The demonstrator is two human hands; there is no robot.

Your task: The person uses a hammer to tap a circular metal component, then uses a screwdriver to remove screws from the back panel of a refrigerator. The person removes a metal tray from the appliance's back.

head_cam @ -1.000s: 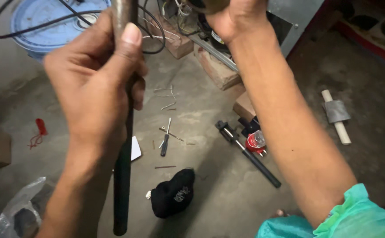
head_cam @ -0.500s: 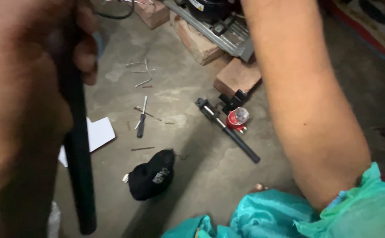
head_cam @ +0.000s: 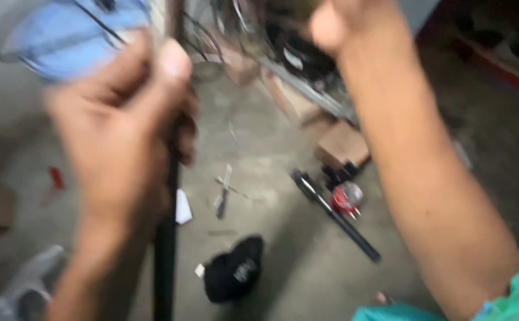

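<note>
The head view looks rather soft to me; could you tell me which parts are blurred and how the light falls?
In the head view, motion blur smears both the left hand and the right hand; the black rod in the left hand is streaked. The floor items, such as the black cap and the red can, are soft but recognisable. Light is dim and even, without glare; the right edge falls into shadow.

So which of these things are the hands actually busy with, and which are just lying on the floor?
In hand:
- left hand grips a long black rod
- right hand raised at the top edge; what it holds is blurred

Lying about:
- black cap
- screwdriver
- black tube
- wooden block
- blue tub
</note>
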